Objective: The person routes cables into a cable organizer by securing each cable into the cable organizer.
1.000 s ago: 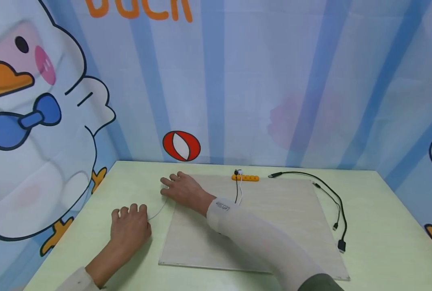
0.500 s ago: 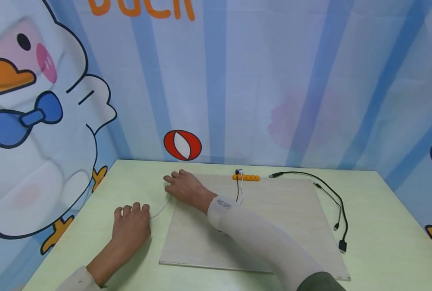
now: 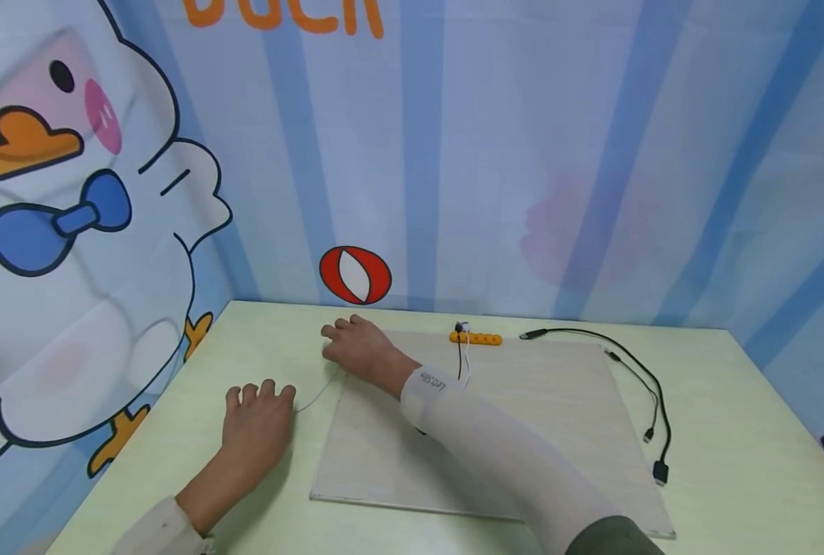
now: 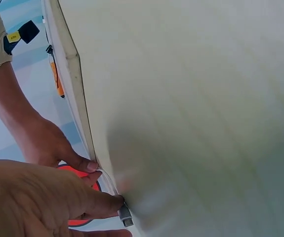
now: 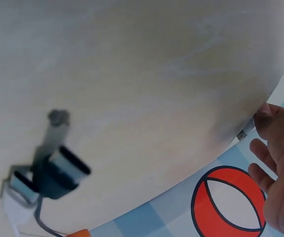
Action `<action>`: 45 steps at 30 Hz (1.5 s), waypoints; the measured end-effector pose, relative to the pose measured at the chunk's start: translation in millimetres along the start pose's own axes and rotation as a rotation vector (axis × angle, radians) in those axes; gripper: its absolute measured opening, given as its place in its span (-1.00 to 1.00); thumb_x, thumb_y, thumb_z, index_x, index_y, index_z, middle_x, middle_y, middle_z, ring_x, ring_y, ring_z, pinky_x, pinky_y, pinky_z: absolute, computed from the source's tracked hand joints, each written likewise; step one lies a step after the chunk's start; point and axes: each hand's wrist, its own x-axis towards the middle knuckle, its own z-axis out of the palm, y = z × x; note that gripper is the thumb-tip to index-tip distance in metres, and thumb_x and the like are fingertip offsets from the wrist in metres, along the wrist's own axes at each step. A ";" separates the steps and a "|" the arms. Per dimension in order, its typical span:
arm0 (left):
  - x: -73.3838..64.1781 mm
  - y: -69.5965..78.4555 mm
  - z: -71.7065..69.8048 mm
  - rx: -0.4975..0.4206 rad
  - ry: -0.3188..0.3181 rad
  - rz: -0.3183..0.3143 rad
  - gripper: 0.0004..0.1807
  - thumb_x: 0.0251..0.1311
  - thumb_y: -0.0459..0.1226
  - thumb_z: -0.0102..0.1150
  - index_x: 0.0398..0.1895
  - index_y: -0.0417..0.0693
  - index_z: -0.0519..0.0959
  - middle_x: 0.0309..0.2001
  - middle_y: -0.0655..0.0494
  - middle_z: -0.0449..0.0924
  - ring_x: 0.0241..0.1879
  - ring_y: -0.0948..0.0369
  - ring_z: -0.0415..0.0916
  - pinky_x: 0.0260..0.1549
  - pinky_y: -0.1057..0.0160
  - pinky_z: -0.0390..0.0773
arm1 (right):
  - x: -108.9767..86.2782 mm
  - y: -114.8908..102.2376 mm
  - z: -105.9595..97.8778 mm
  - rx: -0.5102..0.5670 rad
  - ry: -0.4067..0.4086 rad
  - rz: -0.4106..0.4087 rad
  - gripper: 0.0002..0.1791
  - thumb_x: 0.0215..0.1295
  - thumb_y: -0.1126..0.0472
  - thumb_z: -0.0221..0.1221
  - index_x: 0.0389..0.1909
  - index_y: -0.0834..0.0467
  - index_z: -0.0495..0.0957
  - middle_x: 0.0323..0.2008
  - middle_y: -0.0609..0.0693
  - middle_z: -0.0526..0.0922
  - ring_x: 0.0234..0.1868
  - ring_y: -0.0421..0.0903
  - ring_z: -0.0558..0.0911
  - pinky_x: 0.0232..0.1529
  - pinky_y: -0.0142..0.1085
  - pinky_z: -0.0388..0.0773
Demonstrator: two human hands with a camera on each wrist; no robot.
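My left hand (image 3: 257, 432), at the left of the table, pinches one end of a thin white cable (image 3: 317, 395). In the left wrist view, a grey plug (image 4: 126, 216) sticks out past the thumb. Near the board's back left corner, my right hand (image 3: 364, 351) pinches the other end. A small metallic plug (image 5: 245, 131) shows at its fingertips in the right wrist view. Between the hands the cable hangs in a slack curve. An orange cable holder (image 3: 481, 339) at the back edge carries a black plug (image 3: 459, 327) and a white plug beside it.
A pale board (image 3: 467, 462) lies on the light green table (image 3: 751, 432), beneath my right forearm. To the right, a thick black cable (image 3: 633, 357) curves around a thinner black cable (image 3: 650, 389). A printed cloth (image 3: 481, 154) hangs behind the table.
The head view has turned a little, so the scene sits slightly farther right. My right hand has edged toward the back of the table; both hands keep their hold on the cable.
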 end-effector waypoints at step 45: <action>8.2 34.4 -13.0 0.095 0.056 0.122 -0.76 0.27 -0.24 0.51 -0.35 -0.20 0.65 -0.22 -0.15 0.65 0.10 -0.25 0.59 0.30 -0.41 0.41 | -56.5 47.9 12.7 -0.111 0.017 -0.181 -0.64 0.76 0.12 0.19 0.42 -0.08 0.71 0.48 -0.12 0.70 0.42 -0.10 0.68 0.50 -0.23 0.59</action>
